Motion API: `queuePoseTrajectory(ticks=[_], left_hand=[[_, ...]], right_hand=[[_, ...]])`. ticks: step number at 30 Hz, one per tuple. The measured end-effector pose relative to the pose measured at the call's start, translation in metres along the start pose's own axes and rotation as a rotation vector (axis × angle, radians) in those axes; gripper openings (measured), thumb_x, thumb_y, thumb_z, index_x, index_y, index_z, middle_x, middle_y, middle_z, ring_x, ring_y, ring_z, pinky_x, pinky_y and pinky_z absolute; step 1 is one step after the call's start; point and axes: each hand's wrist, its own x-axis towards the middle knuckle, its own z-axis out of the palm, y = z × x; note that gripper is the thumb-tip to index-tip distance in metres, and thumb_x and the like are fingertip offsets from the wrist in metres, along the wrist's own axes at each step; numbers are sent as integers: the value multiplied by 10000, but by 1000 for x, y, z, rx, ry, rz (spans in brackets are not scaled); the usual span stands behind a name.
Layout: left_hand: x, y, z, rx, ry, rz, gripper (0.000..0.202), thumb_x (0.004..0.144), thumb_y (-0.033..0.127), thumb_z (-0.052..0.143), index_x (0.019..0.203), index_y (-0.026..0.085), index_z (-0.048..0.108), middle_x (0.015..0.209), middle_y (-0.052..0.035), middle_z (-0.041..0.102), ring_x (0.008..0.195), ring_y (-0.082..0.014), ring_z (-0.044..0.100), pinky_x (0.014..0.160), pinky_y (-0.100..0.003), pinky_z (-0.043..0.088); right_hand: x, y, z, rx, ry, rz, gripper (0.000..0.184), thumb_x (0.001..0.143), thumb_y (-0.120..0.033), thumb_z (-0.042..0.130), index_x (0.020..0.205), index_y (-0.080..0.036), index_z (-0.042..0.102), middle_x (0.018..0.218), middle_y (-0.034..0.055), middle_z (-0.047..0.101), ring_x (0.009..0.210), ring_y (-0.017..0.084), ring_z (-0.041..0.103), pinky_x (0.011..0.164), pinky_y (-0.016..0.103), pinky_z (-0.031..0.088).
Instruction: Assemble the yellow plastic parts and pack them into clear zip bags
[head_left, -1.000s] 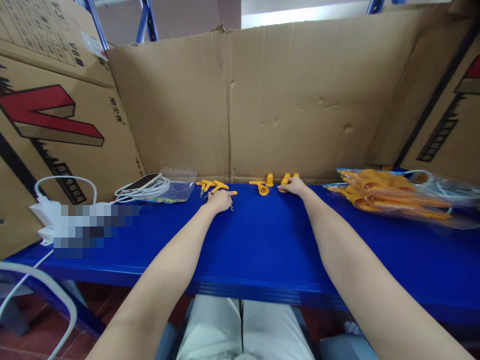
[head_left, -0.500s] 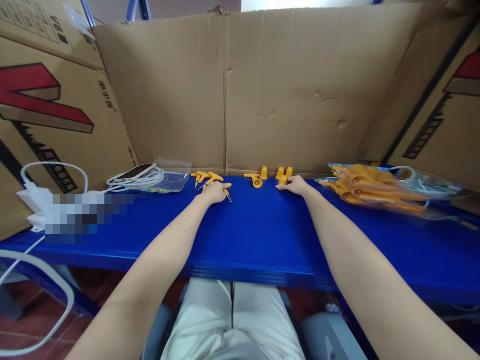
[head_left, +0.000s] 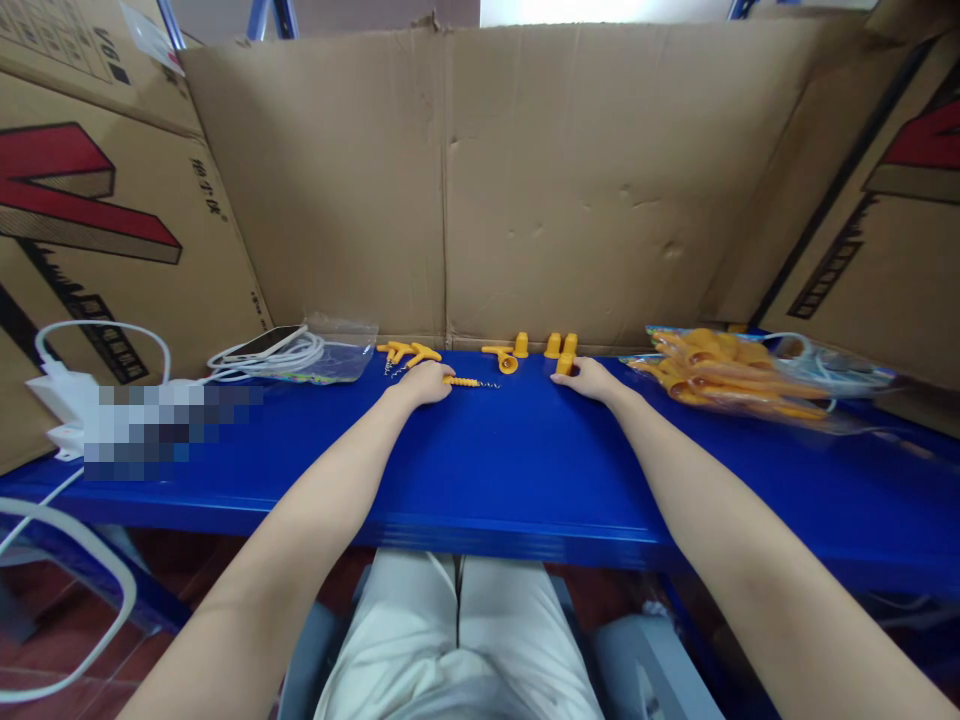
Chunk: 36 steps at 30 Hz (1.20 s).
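Note:
My left hand (head_left: 426, 384) is closed around a yellow corkscrew (head_left: 465, 382); its ribbed shaft and metal spiral point right, and the fingers hide the handle. Just behind that hand, several more yellow corkscrews (head_left: 420, 352) lie with their spirals toward me. My right hand (head_left: 594, 380) grips a small yellow plastic cup-shaped cap (head_left: 565, 364) between thumb and fingers. Two similar caps (head_left: 553, 345) stand right behind it, and one more cap (head_left: 521, 344) is to their left. Between the hands lies a yellow T-shaped piece (head_left: 498, 350) with a flared round part (head_left: 508, 365) facing me.
Clear bags of yellow parts (head_left: 735, 375) lie at the right. At the left are a phone (head_left: 266, 342) on a coiled white cable (head_left: 307, 355), a plastic bag (head_left: 351, 352) and a white power strip (head_left: 67, 400). Cardboard (head_left: 337, 200) walls the back of the blue table (head_left: 487, 470).
The corkscrew in my left hand has swung from pointing down and right to lying level, its spiral toward the right. My right hand stays on the cap. The view has shifted slightly.

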Motion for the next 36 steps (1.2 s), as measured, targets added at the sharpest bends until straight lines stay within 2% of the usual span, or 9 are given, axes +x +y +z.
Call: queuePoseTrajectory(ticks=[3,7,11,15,18,22,31,36], left_hand=[[1,-1,0,-61,-19,13,380,743,224,480,1095,192,618,1117,-65,637,1032,-228,569,896,-295,420],[0,1,-1,-96,-6,0,306,720,221,506,1002,194,624,1031,-64,655,952,-228,595,825,-288,439],[-3,2,-3,-94,22,-18,301,710,212,523,1002,197,593,960,-63,650,897,-225,599,751,-279,439],[-5,3,-4,-137,15,-33,290,701,212,537,989,191,559,845,-52,646,782,-208,605,663,-269,426],[-7,3,-5,-189,9,-49,251,688,194,537,939,187,547,729,-40,636,716,-211,601,626,-272,409],[-5,1,-3,-239,35,-43,218,668,187,548,885,189,535,681,-38,635,680,-219,599,624,-281,400],[-4,-1,-1,-282,40,-20,175,693,221,540,865,201,513,655,-24,615,656,-209,583,612,-277,388],[-6,2,-4,-296,19,2,181,701,225,527,881,206,522,663,-18,612,648,-200,577,613,-275,389]], right_hand=[[-2,-7,-1,-183,17,19,353,775,-411,578,1013,-151,600,1051,123,634,986,263,584,780,350,445],[-3,-15,-4,-320,55,-47,293,778,-282,558,1041,-154,574,1090,135,608,1015,274,567,780,354,436],[-6,-26,-12,-376,150,-108,328,735,-166,553,1062,-156,552,1119,136,579,1003,263,561,775,339,417],[-15,-43,-21,-381,187,-202,270,735,-161,532,1002,-179,564,1065,103,593,985,257,550,759,340,399],[-22,-55,-25,-384,166,-266,256,747,-174,529,1000,-186,571,1047,89,604,977,257,552,770,352,394],[-26,-62,-23,-387,116,-340,281,754,-177,543,1033,-181,579,1065,90,607,961,250,566,797,366,398],[-13,-54,-6,-285,24,-518,295,734,-204,607,1026,-166,606,1072,104,625,1003,256,574,836,366,426],[-12,-54,-3,-284,-3,-525,319,739,-226,615,1056,-186,613,1085,102,630,1015,273,577,854,400,423]])
